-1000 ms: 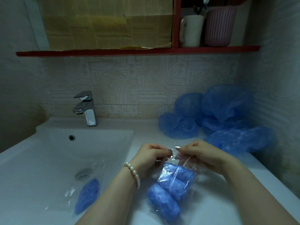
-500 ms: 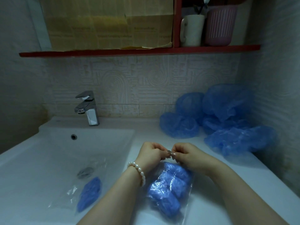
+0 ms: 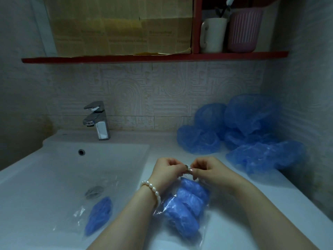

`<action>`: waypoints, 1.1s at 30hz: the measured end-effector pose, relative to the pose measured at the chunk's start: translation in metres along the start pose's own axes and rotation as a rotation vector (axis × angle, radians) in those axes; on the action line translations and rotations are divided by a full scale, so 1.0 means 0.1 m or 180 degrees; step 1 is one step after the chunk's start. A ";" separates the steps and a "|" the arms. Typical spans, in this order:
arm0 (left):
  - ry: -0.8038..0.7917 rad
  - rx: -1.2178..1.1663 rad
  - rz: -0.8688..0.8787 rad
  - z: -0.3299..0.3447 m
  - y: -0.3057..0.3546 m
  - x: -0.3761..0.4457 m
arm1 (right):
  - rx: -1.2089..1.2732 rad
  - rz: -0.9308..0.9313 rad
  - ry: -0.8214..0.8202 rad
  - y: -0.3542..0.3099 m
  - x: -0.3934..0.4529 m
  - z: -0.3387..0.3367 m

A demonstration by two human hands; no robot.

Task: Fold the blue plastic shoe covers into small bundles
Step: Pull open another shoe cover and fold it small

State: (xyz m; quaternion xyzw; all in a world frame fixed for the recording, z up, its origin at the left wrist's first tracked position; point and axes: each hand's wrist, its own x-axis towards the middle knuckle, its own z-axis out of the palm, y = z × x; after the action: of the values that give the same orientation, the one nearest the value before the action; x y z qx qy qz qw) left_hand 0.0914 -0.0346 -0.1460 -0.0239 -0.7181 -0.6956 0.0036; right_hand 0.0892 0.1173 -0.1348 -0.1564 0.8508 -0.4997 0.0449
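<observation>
A clear plastic bag [image 3: 182, 212] packed with folded blue bundles [image 3: 187, 201] lies on the white table [image 3: 270, 204], just right of the sink basin [image 3: 54, 177], its mouth turned away from the person. Both hands meet at that mouth. The left hand [image 3: 166, 170] is curled, thumb and forefinger pinched on the top edge of the clear film; the right hand [image 3: 209, 170] is curled the same way and pinches the same edge from the other side, so the fingertips of the two hands touch or nearly touch (the film between them is too thin and glossy to trace exactly). A pearl bracelet [image 3: 152, 191] sits on the left wrist, above the near corner of the bag.

Inside the basin, near the drain [image 3: 94, 191], lies a second clear bag [image 3: 84, 215] holding one folded blue bundle [image 3: 99, 214].

At the back right of the table, against the tiled wall, a loose pile of unfolded blue shoe covers [image 3: 243, 130] is heaped, puffy and open, well apart from the hands. A chrome tap [image 3: 98, 120] stands behind the basin. Above it runs a red shelf [image 3: 144, 57] carrying a white mug [image 3: 212, 35] and a ribbed pink cup [image 3: 244, 29], side by side.
</observation>
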 end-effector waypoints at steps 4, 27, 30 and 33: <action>-0.0070 -0.0118 -0.0093 0.00 0.00 -0.03 | -0.0084 0.0044 -0.0027 -0.02 0.02 0.00; 0.0558 -0.0075 -0.0254 -0.11 -0.02 0.14 | -0.0641 0.0088 -0.0068 0.04 0.04 -0.14; 0.0630 -0.0071 -0.0223 -0.13 -0.01 0.14 | -0.0555 0.0090 -0.0075 0.04 0.02 -0.17; 0.0659 0.0044 -0.0202 -0.15 0.00 0.13 | -0.0487 0.0085 -0.0053 0.01 0.00 -0.19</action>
State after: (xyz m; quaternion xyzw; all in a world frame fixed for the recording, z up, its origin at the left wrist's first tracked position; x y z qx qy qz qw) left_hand 0.0778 -0.0490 -0.1449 0.0709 -0.7191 -0.6891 0.0560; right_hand 0.0844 0.1338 -0.1258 -0.1523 0.8881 -0.4313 0.0465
